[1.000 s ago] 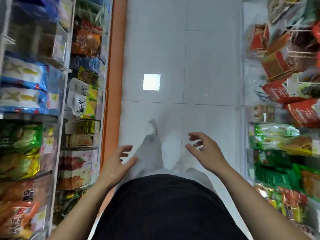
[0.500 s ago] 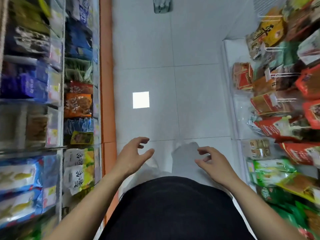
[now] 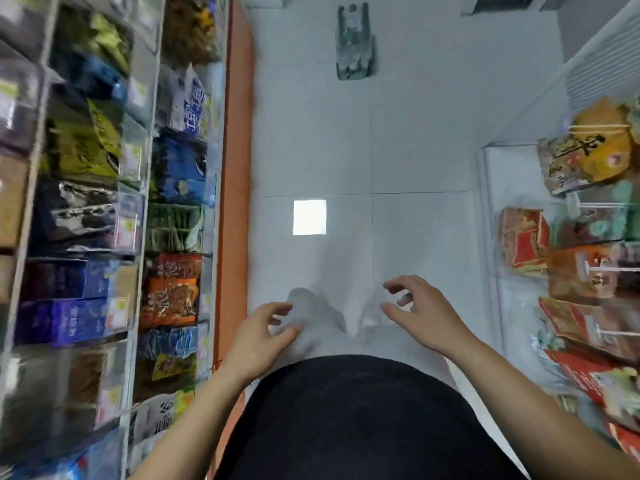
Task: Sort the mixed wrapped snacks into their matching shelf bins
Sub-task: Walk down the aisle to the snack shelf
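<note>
Both hands empty; snack bins flank them.

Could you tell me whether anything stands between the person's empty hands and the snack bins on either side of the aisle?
Nothing visible does: the left hand and right hand hang open over bare floor, with the left shelf bins and right shelf snacks unobstructed.

White tiled floor fills frame centre, bearing a bright square reflection; a shrink-wrapped bottle pack stands at top centre.
</note>
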### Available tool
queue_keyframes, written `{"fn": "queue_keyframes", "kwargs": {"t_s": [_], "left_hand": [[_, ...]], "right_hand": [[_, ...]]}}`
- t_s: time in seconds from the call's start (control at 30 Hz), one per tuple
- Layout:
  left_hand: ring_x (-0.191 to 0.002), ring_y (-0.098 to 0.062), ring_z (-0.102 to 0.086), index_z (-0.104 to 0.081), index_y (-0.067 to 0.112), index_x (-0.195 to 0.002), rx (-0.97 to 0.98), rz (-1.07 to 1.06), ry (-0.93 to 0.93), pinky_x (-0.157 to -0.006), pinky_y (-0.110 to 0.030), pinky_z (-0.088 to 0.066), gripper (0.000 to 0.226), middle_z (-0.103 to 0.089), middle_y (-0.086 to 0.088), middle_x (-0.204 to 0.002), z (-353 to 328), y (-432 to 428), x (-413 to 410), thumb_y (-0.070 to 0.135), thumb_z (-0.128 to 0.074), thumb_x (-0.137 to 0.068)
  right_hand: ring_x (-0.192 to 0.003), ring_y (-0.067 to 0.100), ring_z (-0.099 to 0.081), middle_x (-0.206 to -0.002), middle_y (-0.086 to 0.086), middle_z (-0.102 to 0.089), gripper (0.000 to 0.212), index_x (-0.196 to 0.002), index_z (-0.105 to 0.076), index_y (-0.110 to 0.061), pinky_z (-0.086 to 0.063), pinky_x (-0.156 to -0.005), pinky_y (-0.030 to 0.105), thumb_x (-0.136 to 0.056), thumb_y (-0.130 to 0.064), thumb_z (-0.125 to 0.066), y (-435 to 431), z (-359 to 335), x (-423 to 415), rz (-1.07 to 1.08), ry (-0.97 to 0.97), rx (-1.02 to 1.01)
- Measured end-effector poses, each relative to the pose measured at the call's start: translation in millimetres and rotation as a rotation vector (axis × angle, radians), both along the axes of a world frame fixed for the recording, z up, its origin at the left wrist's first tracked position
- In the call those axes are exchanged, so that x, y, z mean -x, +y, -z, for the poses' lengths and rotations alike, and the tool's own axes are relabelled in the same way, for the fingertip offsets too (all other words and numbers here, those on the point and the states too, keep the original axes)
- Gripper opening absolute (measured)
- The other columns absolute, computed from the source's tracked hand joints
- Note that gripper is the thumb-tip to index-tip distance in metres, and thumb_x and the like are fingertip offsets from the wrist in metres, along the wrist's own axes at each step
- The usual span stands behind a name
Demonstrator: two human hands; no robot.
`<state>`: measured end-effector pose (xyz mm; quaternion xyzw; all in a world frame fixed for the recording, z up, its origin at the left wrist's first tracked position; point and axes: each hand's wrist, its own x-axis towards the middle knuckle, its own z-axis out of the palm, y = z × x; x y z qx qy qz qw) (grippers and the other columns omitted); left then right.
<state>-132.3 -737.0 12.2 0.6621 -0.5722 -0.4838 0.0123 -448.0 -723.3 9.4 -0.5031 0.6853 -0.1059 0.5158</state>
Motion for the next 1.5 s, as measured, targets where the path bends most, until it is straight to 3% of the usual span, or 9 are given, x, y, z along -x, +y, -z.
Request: {"fn": "queue_keyframes", "kwargs": {"t_s": [0.13,0.33,0.43,0.73,1.1,1.2,1.4,1.5], "left_hand": [[-0.099,0.011,-0.057,-0.061,0.037,-0.121,0.007,-0.067,0.003,-0.081,-0.015,-0.046,0.061,-0.061,0.026,-0.116,14,-82,0,0.073,-0.058,-0.072],[-0.098,0.011,-0.056,-0.058,0.039,-0.12,0.006,0.004,0.052,-0.077,-0.011,-0.04,0.042,-0.059,0.023,-0.118,25,-243,17,0.055,-0.064,-0.082],[-0.101,0.009,-0.056,-0.059,0.034,-0.125,0.018,0.062,0.071,-0.08,-0.016,-0.043,0.045,-0.059,0.023,-0.119,19,-335,39,0.053,-0.065,-0.084],[-0.105,0.002,-0.056,-0.057,0.032,-0.128,-0.015,0.176,0.068,-0.089,-0.023,-0.046,0.045,-0.058,0.019,-0.123,29,-560,129,0.052,-0.064,-0.088],[-0.099,0.002,-0.062,-0.062,0.033,-0.12,-0.007,-0.069,0.025,-0.085,-0.024,-0.05,0.043,-0.062,0.021,-0.117,10,-758,139,0.055,-0.064,-0.083],[-0.098,0.003,-0.062,-0.061,0.034,-0.118,-0.006,-0.138,0.02,-0.082,-0.021,-0.049,0.049,-0.061,0.024,-0.115,24,-816,133,0.065,-0.061,-0.079],[-0.097,0.006,-0.06,-0.06,0.041,-0.108,-0.029,-0.085,0.056,-0.07,-0.004,-0.042,0.021,-0.06,0.028,-0.108,40,-968,139,0.044,-0.067,-0.088],[-0.098,0.006,-0.058,-0.06,0.037,-0.111,-0.014,-0.024,0.083,-0.072,-0.007,-0.041,0.025,-0.059,0.027,-0.109,31,-1056,160,0.043,-0.068,-0.089]], "right_hand": [[-0.094,-0.003,-0.056,-0.115,-0.02,-0.054,0.032,-0.12,-0.055,-0.039,-0.042,-0.074,0.016,-0.09,-0.045,-0.063,-106,8,-2,-0.063,0.024,0.012],[-0.093,-0.003,-0.056,-0.114,-0.02,-0.054,0.032,-0.12,-0.057,-0.037,-0.045,-0.079,0.019,-0.089,-0.043,-0.064,-230,9,3,-0.029,0.079,-0.034],[-0.093,-0.002,-0.057,-0.116,-0.02,-0.056,0.033,-0.119,-0.058,-0.037,-0.048,-0.086,0.024,-0.088,-0.042,-0.065,-283,2,19,0.028,0.101,-0.063],[-0.094,-0.004,-0.058,-0.117,-0.019,-0.056,0.031,-0.116,-0.058,-0.038,-0.038,-0.075,0.011,-0.087,-0.037,-0.068,-459,28,93,0.171,0.05,-0.116],[-0.091,-0.004,-0.058,-0.112,-0.018,-0.056,0.028,-0.116,-0.059,-0.036,-0.039,-0.072,0.011,-0.089,-0.039,-0.067,-784,9,132,-0.045,0.002,0.01],[-0.09,-0.001,-0.059,-0.111,-0.019,-0.057,0.026,-0.113,-0.058,-0.037,-0.041,-0.072,0.014,-0.089,-0.039,-0.067,-863,19,125,-0.087,0.011,0.007],[-0.091,0.002,-0.062,-0.112,-0.018,-0.058,0.027,-0.114,-0.059,-0.036,-0.046,-0.077,0.023,-0.088,-0.039,-0.067,-983,29,128,-0.034,0.065,-0.069],[-0.09,0.001,-0.062,-0.113,-0.02,-0.059,0.026,-0.111,-0.057,-0.041,-0.051,-0.085,0.03,-0.087,-0.04,-0.066,-1028,20,144,0.028,0.091,-0.111]]}}
